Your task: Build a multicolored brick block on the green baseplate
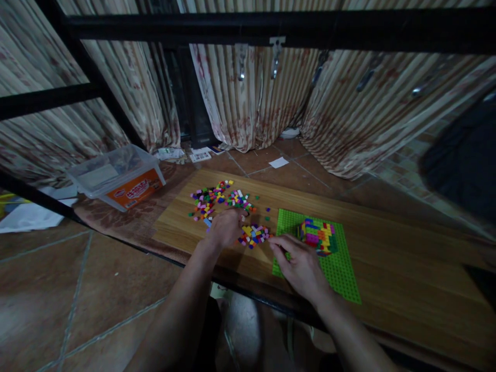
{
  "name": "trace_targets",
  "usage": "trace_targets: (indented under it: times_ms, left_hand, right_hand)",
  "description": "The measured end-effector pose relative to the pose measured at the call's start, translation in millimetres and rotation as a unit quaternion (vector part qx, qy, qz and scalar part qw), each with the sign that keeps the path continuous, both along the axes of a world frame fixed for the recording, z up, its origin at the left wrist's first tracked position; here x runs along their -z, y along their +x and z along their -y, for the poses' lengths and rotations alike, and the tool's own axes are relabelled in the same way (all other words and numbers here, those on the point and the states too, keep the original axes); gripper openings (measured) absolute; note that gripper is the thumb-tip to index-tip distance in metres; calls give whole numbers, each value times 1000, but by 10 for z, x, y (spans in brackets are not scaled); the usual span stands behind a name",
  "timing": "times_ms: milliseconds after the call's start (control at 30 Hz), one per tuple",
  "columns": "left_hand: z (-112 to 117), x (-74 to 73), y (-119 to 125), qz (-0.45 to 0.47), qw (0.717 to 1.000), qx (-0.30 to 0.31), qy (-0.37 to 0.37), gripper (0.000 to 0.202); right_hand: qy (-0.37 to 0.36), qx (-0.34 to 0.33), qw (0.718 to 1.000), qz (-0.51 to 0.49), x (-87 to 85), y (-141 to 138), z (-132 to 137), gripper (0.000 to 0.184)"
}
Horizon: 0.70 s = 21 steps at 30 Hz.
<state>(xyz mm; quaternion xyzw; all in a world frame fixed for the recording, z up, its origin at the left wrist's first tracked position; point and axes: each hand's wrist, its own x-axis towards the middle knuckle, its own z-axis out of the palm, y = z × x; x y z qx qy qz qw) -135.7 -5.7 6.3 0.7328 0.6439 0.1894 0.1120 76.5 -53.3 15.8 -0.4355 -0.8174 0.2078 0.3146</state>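
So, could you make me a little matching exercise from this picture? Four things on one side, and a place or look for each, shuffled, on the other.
Things:
1. Studded plate
2. Plastic box
3. Block build
4. Loose bricks

Places and looks:
A. Many-coloured and joined together, on top of another listed thing
B. Mostly scattered on the wooden surface, left of the plate
C. Green all over, lying flat
D. See-through, with an orange label

Right pairs: 1-C, 2-D, 3-A, 4-B
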Motion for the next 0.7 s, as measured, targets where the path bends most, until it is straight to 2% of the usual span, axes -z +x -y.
trace_targets:
  times_ms: [67,200,433,700]
  left_hand:
    - [12,-9,-2,6,1000,12,-2,38]
    - [36,-41,3,19,999,34,-26,30]
    - [18,-89,39,6,996,28,-85,22]
    - [24,-126,59,-21,994,35,-100,22]
  right_hand:
    - [-2,-1,1000,3,-6,1,0,18]
    - [-4,0,1000,14,-16,0,-1,19]
    - [-9,-5,1000,13,-3,-9,-4,18]
    - [5,-9,1000,5,25,-18,-13,17]
